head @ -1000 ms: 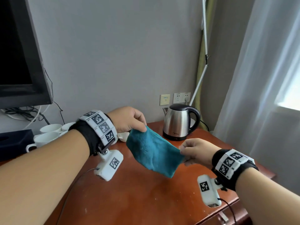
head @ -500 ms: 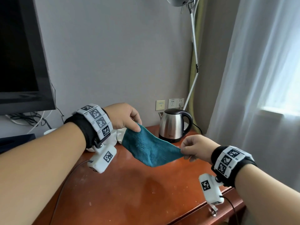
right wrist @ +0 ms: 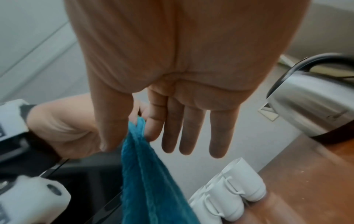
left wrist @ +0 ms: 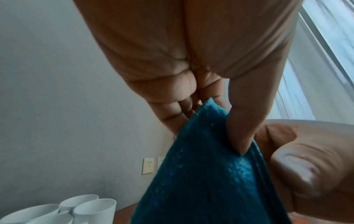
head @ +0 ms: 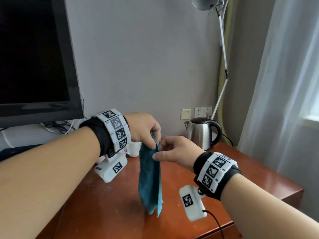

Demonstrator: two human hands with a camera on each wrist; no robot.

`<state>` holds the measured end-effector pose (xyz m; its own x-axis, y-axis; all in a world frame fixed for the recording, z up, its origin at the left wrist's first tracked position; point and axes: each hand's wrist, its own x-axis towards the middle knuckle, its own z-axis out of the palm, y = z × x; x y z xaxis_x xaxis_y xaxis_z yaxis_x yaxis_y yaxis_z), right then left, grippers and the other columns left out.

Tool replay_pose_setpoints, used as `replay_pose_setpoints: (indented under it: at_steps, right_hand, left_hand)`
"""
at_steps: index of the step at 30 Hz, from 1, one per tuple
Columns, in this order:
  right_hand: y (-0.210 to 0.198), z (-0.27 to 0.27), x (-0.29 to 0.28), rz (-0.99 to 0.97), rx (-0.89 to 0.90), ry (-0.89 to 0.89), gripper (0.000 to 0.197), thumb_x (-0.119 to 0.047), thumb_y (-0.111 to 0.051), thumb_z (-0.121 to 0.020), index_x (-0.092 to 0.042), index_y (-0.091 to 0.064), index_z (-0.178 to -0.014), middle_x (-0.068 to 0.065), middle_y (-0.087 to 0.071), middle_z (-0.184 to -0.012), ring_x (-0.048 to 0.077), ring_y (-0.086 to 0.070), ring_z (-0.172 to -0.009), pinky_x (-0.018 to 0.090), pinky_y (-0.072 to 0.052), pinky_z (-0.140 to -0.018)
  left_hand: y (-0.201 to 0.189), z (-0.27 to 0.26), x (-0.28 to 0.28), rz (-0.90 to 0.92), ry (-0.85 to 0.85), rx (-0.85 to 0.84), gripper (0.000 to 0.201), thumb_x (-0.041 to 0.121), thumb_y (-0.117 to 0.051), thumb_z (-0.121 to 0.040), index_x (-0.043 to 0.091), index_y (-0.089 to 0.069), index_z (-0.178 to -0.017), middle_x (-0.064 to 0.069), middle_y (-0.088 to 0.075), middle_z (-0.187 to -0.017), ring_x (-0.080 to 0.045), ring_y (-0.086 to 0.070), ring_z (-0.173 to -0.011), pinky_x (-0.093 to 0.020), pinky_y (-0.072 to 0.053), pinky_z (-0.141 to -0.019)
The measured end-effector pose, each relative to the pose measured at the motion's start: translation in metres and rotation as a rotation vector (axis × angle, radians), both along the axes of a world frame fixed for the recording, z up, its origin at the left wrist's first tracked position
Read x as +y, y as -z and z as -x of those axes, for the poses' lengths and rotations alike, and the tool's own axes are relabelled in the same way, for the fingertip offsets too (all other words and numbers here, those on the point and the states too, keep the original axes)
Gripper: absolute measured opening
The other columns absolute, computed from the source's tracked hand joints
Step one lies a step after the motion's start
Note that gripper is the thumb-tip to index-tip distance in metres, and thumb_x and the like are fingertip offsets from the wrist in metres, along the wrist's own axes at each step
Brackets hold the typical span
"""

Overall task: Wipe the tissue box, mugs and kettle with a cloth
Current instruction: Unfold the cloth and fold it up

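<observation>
Teal cloth [head: 149, 180] now hangs folded, its corners brought together, pinched by both hands [head: 156, 144].

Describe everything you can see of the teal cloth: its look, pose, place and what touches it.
The teal terry cloth looks soft and fuzzy. It hangs folded double in a narrow vertical drape above the reddish-brown wooden table. The left hand pinches its top edge between thumb and fingers; the right hand touches that same top edge with thumb and forefinger. Whether its bottom reaches the table is unclear.

Teal cloth [head: 149, 178] folded, hanging above table, near steel kettle [head: 201, 135]
</observation>
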<state>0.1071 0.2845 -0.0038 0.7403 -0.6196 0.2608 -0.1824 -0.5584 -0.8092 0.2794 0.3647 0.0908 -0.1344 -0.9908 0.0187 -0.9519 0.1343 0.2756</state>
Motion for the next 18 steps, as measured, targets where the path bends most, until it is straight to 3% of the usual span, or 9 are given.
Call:
replay_pose_setpoints:
  at_steps: [3,5,9,14,18]
  right_hand:
    - [0.001,-0.012,0.004,0.039,-0.07,0.037,0.03,-0.039,-0.089,-0.067,-0.023,-0.064,-0.072,-0.006,-0.064,-0.069,0.013,-0.057,-0.066,0.038,-0.05,-0.07]
    - [0.003,-0.016,0.005,0.005,-0.12,0.018,0.026,-0.029,-0.088,-0.074,-0.023,-0.064,-0.069,-0.006,-0.06,-0.065,0.014,-0.053,-0.063,0.035,-0.045,-0.068]
    - [0.005,-0.02,0.009,0.005,-0.12,0.002,0.017,-0.02,-0.083,-0.084,-0.014,-0.07,-0.075,-0.007,-0.064,-0.065,0.012,-0.056,-0.063,0.032,-0.048,-0.069]
    - [0.002,-0.025,0.02,0.145,-0.108,0.036,0.013,-0.017,-0.075,-0.089,-0.022,-0.069,-0.078,-0.012,-0.064,-0.065,0.002,-0.055,-0.057,0.023,-0.047,-0.063]
    - [-0.003,-0.028,0.027,0.185,-0.124,0.053,0.01,-0.024,-0.078,-0.089,-0.017,-0.072,-0.088,-0.009,-0.068,-0.071,-0.003,-0.057,-0.058,0.016,-0.046,-0.061]
  left_hand:
    - [-0.004,-0.006,0.008,0.013,-0.03,-0.022,0.017,0.017,-0.085,-0.078,0.03,-0.074,-0.077,0.013,-0.077,-0.099,-0.008,-0.07,-0.093,-0.035,-0.056,-0.092]
    - [-0.006,-0.011,0.012,0.026,-0.044,-0.038,0.018,0.019,-0.086,-0.078,0.031,-0.073,-0.074,0.016,-0.077,-0.098,-0.005,-0.069,-0.092,-0.032,-0.055,-0.091]
    - [-0.008,-0.018,0.017,0.038,-0.061,0.003,0.018,0.021,-0.088,-0.077,0.031,-0.073,-0.073,0.016,-0.077,-0.097,-0.007,-0.07,-0.093,-0.034,-0.055,-0.093]
    - [-0.009,-0.019,0.022,0.055,-0.07,0.057,0.014,0.033,-0.085,-0.065,0.029,-0.075,-0.074,0.013,-0.078,-0.094,-0.014,-0.072,-0.092,-0.043,-0.056,-0.094]
    - [-0.013,-0.018,0.026,0.071,-0.077,0.072,0.014,0.024,-0.089,-0.074,0.023,-0.078,-0.081,0.008,-0.078,-0.092,-0.015,-0.073,-0.089,-0.043,-0.058,-0.092]
